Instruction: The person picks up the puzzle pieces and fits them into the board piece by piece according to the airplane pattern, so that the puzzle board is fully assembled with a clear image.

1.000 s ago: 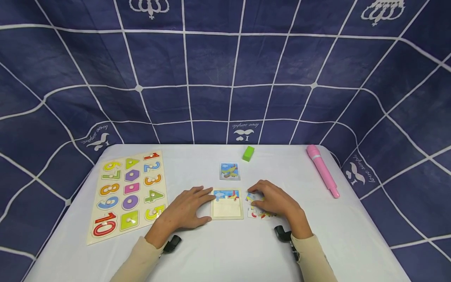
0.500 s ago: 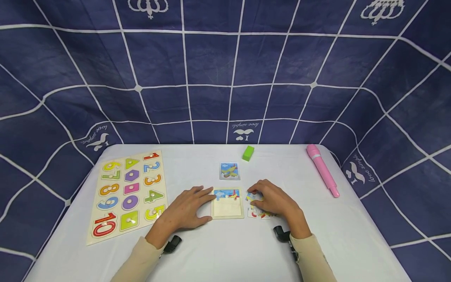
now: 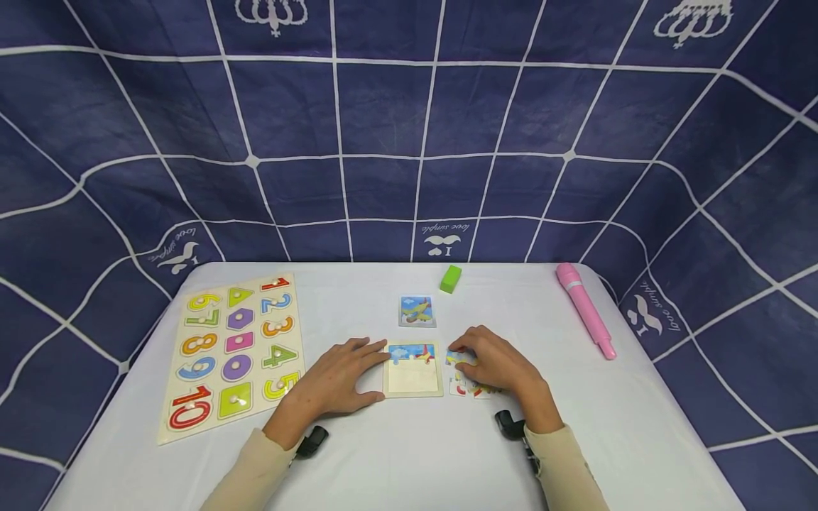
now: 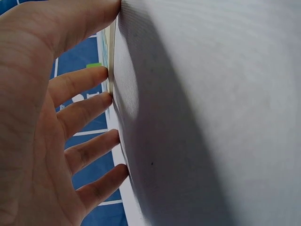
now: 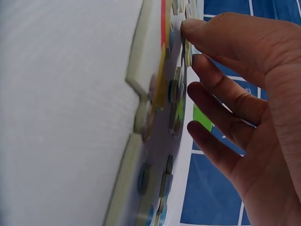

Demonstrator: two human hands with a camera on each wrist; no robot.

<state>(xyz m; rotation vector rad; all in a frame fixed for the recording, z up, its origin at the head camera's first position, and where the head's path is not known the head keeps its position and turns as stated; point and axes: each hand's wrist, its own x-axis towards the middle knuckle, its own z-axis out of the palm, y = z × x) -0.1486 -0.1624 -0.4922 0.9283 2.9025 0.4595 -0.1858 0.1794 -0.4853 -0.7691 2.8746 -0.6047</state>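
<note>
A shallow wooden puzzle tray [image 3: 412, 384] lies in the middle of the table in the head view. Along its far side fitted pieces [image 3: 412, 352] show blue sky and a bit of red. My left hand [image 3: 341, 378] lies palm down at the tray's left edge, fingers extended and fingertips touching it. To the right of the tray, my right hand [image 3: 501, 362] pinches a blue and yellow puzzle piece [image 3: 453, 357] between thumb and index finger, low at the table. More loose pieces [image 3: 457, 385] lie under and beside that hand, partly hidden by it.
Beyond the tray lies a small airplane picture [image 3: 417, 311], with a green block [image 3: 450, 279] farther back. A number and shape board [image 3: 233, 355] takes up the left side. At the right lies a pink microphone-shaped stick [image 3: 586, 310].
The tray has shifted very slightly to the right under my left fingertips. The piece at my right fingers has edged slightly left. Both hands are otherwise nearly still.
</note>
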